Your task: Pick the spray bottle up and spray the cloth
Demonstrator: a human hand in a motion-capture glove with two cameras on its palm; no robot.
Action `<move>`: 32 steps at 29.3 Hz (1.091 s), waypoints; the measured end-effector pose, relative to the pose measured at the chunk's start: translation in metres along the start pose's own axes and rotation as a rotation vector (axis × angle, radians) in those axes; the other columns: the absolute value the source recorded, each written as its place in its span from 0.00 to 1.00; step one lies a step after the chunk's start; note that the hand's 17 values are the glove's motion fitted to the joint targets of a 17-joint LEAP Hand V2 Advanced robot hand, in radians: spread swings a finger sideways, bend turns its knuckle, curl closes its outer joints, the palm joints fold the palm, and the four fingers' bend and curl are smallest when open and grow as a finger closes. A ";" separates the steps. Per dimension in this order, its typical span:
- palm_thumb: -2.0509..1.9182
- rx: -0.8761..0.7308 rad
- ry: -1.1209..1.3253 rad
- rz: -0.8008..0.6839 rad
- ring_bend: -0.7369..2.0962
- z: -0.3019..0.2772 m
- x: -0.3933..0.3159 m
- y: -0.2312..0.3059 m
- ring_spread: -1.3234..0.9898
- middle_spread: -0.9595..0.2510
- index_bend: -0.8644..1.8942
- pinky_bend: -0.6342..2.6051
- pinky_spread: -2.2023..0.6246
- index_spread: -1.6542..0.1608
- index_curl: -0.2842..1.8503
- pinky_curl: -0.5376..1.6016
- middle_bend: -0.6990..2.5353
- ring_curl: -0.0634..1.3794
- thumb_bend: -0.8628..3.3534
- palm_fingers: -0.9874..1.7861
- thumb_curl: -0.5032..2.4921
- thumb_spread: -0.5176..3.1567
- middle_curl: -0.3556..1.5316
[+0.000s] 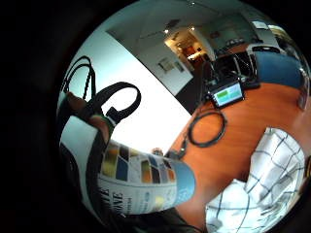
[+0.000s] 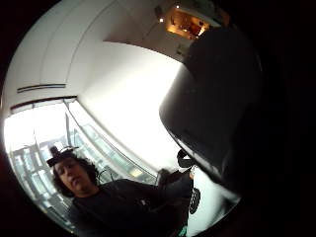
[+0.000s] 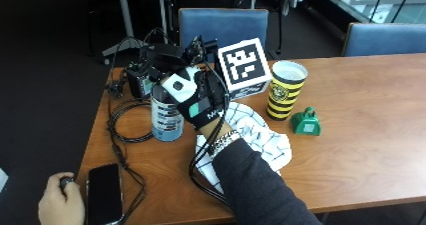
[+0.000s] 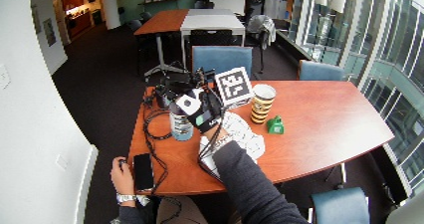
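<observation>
The spray bottle (image 3: pixel 166 116) stands upright near the table's left side, with a pale blue base and a label of coloured squares (image 1: pixel 141 182). My gloved right hand (image 3: pixel 193 99) grips its upper part, fingers curled round the neck and dark spray head. Whether its base touches the table I cannot tell. The white checked cloth (image 3: pixel 261 135) lies crumpled on the wood just to the right of the bottle, partly under my forearm; it also shows in the little finger side palm view (image 1: pixel 272 179). In the wide outside view the hand (image 4: pixel 199 109) sits above the cloth (image 4: pixel 244 137).
A yellow and black striped cup (image 3: pixel 286 90) and a small green bell (image 3: pixel 306 122) stand right of the cloth. A tag board (image 3: pixel 243 65) is behind the hand. Coiled black cable (image 3: pixel 130 120) and a black phone (image 3: pixel 105 192) lie left, by the bare left hand (image 3: pixel 60 202).
</observation>
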State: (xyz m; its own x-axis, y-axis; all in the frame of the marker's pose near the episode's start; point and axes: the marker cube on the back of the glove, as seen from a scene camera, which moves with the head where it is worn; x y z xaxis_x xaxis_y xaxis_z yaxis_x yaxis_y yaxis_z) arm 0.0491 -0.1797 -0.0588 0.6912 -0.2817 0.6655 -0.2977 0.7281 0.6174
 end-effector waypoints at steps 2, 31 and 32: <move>0.74 0.024 0.010 0.033 0.44 0.006 0.006 0.009 0.49 0.58 0.38 0.33 0.71 0.75 0.39 0.43 0.34 0.33 0.20 0.82 0.40 0.31 0.45; 0.74 -0.006 0.157 0.090 0.44 0.030 0.063 0.037 0.49 0.59 0.38 0.33 0.71 0.75 0.39 0.43 0.33 0.34 0.20 0.83 0.39 0.33 0.45; 0.74 0.003 0.161 0.091 0.44 0.030 0.063 0.038 0.49 0.59 0.38 0.33 0.70 0.75 0.39 0.43 0.33 0.34 0.20 0.83 0.39 0.33 0.44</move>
State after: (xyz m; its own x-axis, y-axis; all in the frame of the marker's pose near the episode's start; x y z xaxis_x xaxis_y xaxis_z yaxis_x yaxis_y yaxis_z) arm 0.0621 -0.1885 0.0192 0.7579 -0.1108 0.6429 -0.3656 0.7440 0.5593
